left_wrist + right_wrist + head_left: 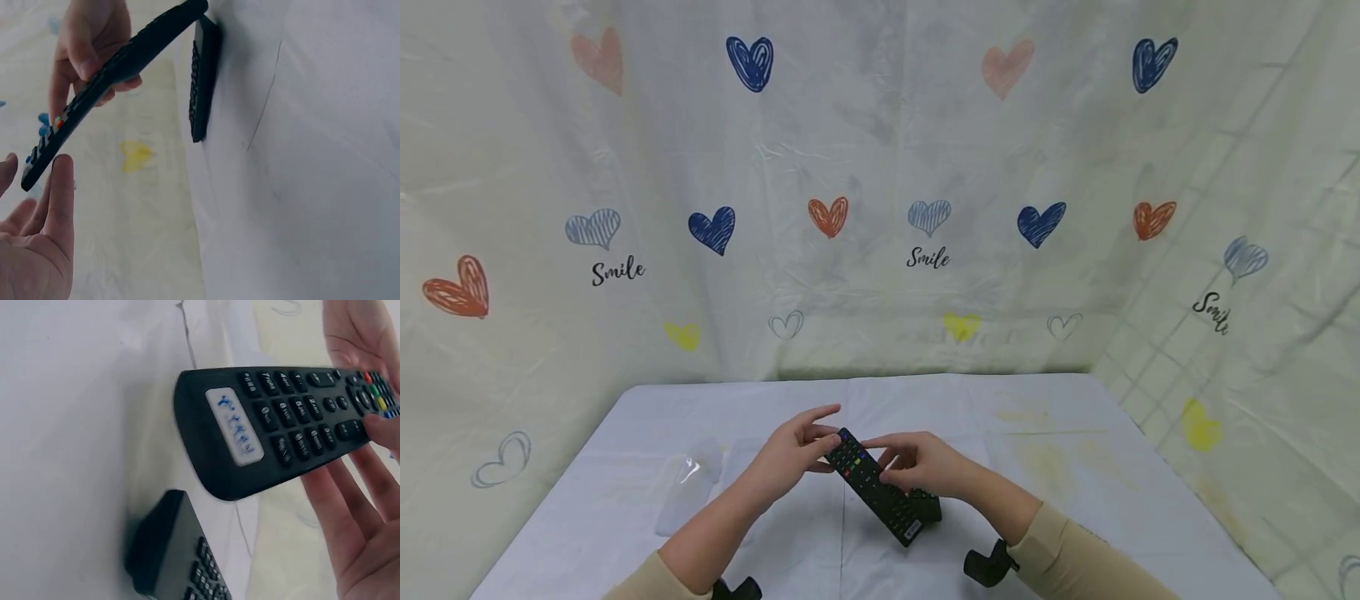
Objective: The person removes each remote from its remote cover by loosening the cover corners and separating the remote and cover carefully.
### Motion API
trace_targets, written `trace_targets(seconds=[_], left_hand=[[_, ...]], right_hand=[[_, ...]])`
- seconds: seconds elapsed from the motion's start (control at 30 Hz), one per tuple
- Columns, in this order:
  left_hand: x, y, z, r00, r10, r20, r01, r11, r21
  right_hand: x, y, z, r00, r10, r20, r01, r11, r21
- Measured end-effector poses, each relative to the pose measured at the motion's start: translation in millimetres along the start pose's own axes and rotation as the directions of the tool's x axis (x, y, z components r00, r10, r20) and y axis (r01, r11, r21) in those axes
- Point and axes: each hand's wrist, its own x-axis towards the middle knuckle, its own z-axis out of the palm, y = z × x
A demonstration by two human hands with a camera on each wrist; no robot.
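A black remote control is held tilted above the table by my right hand. In the right wrist view, the right thumb presses its button face, with the other fingers spread underneath. At its far end is my left hand; in the left wrist view a straight left finger meets its underside, while the thumb stays just off the end. A white label marks the near end. Partly hidden below it, a second black remote control lies on the table, buttons up.
A clear plastic bag lies on the left of the white-covered table. Behind the table hangs a pale sheet printed with hearts. Black wrist straps and mounts sit at the sleeves.
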Motion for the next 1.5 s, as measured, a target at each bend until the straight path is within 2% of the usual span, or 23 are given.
trace_targets(seconds=[0.13,0.23,0.4,0.6,0.73,0.87,0.97,1.1,1.33,1.5], left_hand=[[0.0,-7.1,8.0,0.99,0.009,-0.139,-0.02,0.997,-0.078],[-1.4,-14.3,17.1,0.98,0.007,-0.201,-0.028,0.994,-0.102],[-2.3,-20.0,32.1,0.981,0.019,-0.195,-0.036,0.996,-0.083],[3.1,-22.4,38.4,0.976,0.023,-0.217,-0.035,0.998,-0.053],[6.5,-23.7,35.6,0.974,0.028,-0.223,-0.036,0.999,-0.029],[9.9,-26.2,29.9,0.974,0.021,-0.224,-0.028,0.999,-0.029],[12.6,-30.2,24.0,0.974,-0.007,-0.228,-0.002,0.999,-0.038],[14.6,-36.8,16.2,0.972,-0.071,-0.222,0.061,0.997,-0.048],[14.2,-47.1,11.2,0.968,-0.187,-0.168,0.18,0.982,-0.056],[15.6,-56.6,9.5,0.966,-0.232,-0.113,0.226,0.972,-0.061]], right_hand=[[1,5,5.5,0.995,0.011,-0.102,-0.005,0.998,0.064],[3,7,9.3,0.978,0.039,-0.204,-0.01,0.99,0.14],[7,6,15.2,0.94,0.082,-0.33,0.008,0.965,0.262],[13,3,22.9,0.915,0.114,-0.388,0.044,0.925,0.376],[16,4,27.8,0.905,0.142,-0.401,0.041,0.909,0.415],[19,4,30.6,0.911,0.147,-0.386,0.032,0.907,0.419],[22,3,32.1,0.924,0.145,-0.354,0.015,0.911,0.412],[28,3,36.3,0.929,0.207,-0.306,-0.062,0.904,0.422],[35,8,47.3,0.908,0.324,-0.265,-0.198,0.89,0.41],[39,14,55.7,0.889,0.385,-0.246,-0.275,0.881,0.386]])
